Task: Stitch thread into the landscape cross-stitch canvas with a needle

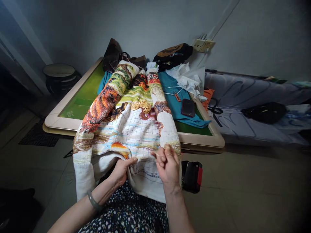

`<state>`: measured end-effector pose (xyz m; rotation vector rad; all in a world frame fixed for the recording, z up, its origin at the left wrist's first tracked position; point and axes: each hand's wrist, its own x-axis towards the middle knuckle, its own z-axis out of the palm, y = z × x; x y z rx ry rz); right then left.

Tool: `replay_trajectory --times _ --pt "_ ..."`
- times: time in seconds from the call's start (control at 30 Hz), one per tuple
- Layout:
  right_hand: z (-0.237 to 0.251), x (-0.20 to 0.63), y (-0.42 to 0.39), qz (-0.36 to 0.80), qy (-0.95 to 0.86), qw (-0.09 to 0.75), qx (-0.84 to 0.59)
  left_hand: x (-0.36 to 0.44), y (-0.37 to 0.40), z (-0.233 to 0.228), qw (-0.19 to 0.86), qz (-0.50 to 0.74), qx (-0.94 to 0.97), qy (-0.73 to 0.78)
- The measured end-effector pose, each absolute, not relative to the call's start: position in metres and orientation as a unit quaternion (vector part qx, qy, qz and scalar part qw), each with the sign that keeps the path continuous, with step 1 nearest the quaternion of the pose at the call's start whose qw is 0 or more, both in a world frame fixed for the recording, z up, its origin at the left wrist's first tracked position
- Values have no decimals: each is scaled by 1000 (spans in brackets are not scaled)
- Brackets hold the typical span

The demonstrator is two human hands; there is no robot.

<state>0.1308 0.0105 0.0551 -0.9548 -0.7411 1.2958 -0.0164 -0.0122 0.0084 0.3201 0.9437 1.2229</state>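
A large cross-stitch cloth (143, 129) with a printed grid hangs from the table over my lap, both its sides rolled up. Orange, green and brown stitching covers much of the rolls. My left hand (121, 170) grips the cloth's near part, thumb on top and the other fingers hidden beneath. Just above the cloth, beside the right roll, my right hand (167, 163) is closed in a pinch; whatever is between its fingers is too small to make out. A bundle of tan thread (142, 105) lies on the cloth farther up.
The table (58, 119) has a green top and a pale rim. A teal cloth (178, 103), a phone (188, 107), plastic bags (188, 77) and dark bags (173, 55) lie on it. A black-and-red object (192, 177) is at the right of my lap, a stool (59, 77) at left.
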Motion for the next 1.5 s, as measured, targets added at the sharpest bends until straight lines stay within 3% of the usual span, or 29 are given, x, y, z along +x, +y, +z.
replay_trajectory --times 0.17,0.37,0.47,1.1,1.5 --pt "53 138 -1 521 -351 636 -449 -15 -12 11 705 554 143 420" --pt "27 124 -26 555 -458 444 -533 -14 -13 13 699 551 145 432" --pt "19 119 -32 515 -515 407 -551 -13 -13 14 695 554 150 433" --pt "21 100 -34 387 -553 410 -613 -13 -14 9 703 535 127 450" --pt "7 99 -36 452 -492 453 -590 -8 -10 23 686 531 92 488"
